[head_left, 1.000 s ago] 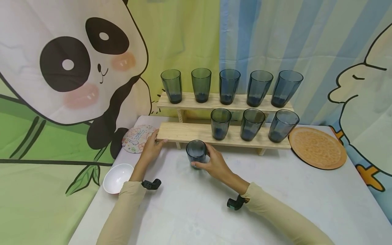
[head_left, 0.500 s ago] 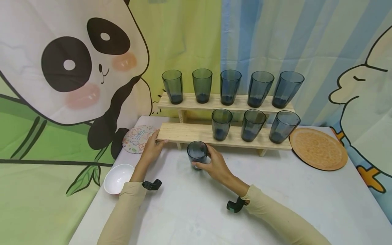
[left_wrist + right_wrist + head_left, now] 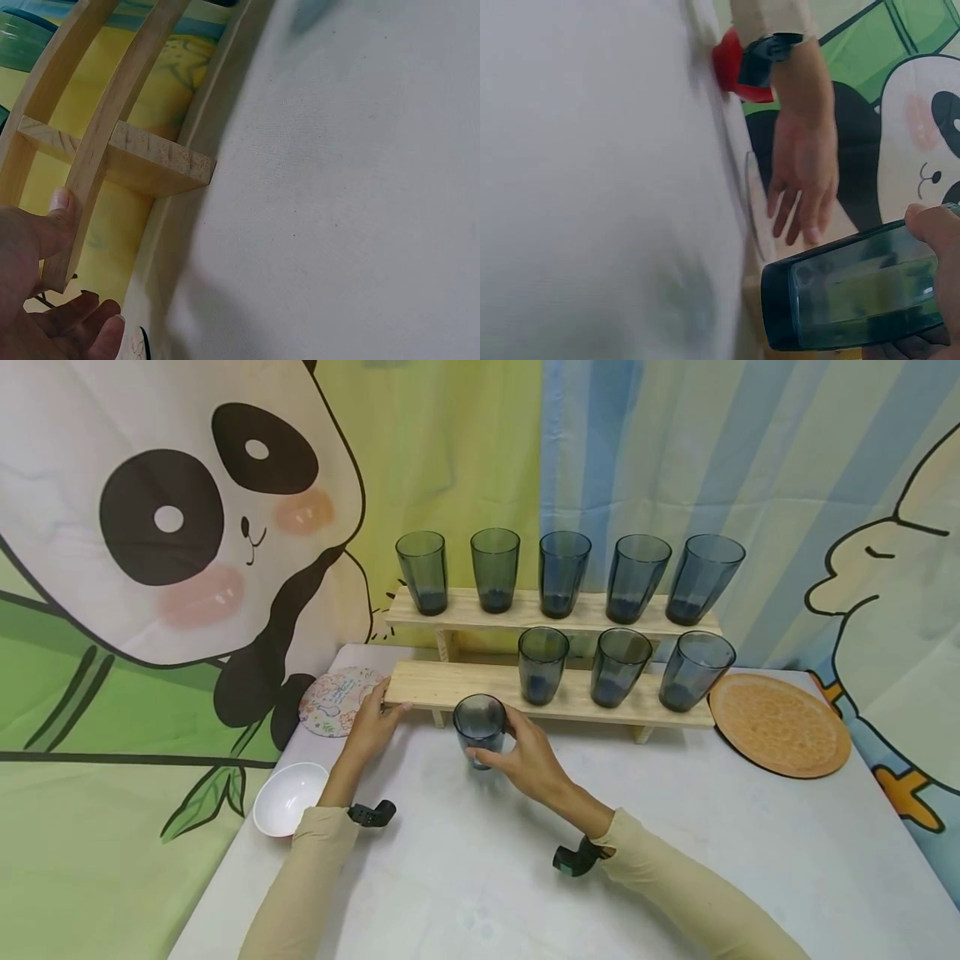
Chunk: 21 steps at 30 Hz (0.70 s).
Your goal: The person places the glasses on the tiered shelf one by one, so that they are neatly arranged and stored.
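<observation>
My right hand [image 3: 536, 762] grips a blue-grey drinking glass [image 3: 480, 720] by its side, upright in front of the lower wooden shelf. In the right wrist view the glass [image 3: 855, 292] shows its thick dark base, raised above the white table. At the shelf's left end my left hand [image 3: 369, 727] holds the lower board [image 3: 442, 683]. From the left wrist, the thumb [image 3: 60, 206] presses on the board's edge while the other fingers hang slightly curled beside its end. Three like glasses stand on this board, the nearest being a tinted glass [image 3: 542, 667].
Behind, a higher wooden shelf [image 3: 457, 607] carries several more glasses [image 3: 564, 575]. A white bowl [image 3: 291, 799] and a floral round mat [image 3: 337, 700] lie at the left. On the right is a round brown mat [image 3: 780, 725]. A printed curtain [image 3: 450, 435] hangs at the back.
My right hand has raised the glass slightly and moved it a little toward the lower shelf. The left hand stays at the shelf's end.
</observation>
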Available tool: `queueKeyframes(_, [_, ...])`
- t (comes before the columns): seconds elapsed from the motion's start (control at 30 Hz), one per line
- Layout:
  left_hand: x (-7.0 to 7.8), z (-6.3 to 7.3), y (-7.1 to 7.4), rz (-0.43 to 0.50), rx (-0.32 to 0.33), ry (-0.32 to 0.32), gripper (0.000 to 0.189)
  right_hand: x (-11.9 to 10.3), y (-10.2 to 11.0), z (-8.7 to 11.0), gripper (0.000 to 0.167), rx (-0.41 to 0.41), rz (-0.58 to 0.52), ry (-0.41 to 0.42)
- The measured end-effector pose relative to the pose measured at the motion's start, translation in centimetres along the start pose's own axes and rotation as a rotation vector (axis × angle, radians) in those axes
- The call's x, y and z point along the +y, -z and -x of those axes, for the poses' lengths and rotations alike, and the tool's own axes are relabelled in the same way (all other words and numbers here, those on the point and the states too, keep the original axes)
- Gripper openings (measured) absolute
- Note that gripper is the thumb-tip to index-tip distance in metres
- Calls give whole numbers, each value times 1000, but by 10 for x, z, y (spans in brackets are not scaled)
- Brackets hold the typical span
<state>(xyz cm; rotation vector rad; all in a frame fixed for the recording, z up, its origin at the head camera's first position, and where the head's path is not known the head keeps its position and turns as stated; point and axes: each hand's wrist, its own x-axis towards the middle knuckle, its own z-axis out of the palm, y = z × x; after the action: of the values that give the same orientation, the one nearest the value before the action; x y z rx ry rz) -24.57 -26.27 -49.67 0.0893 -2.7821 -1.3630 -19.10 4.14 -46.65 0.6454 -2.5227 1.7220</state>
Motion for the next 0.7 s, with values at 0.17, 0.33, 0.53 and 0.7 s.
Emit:
queueKeyframes(0.17, [1, 1, 0, -11, 3, -4, 79, -20, 3, -11, 80, 18, 0, 22])
queueKeyframes(0.33, [1, 1, 0, -9, 1, -14, 78, -36, 4, -28, 76, 42, -19, 78])
queueKeyframes(0.53, [1, 1, 0, 0, 0, -31, 77, -47, 4, -57, 70, 91, -34, 156])
queueKeyframes(0.7, [0, 1, 0, -11, -1, -22, 78, -50, 2, -79, 65, 147, -23, 145])
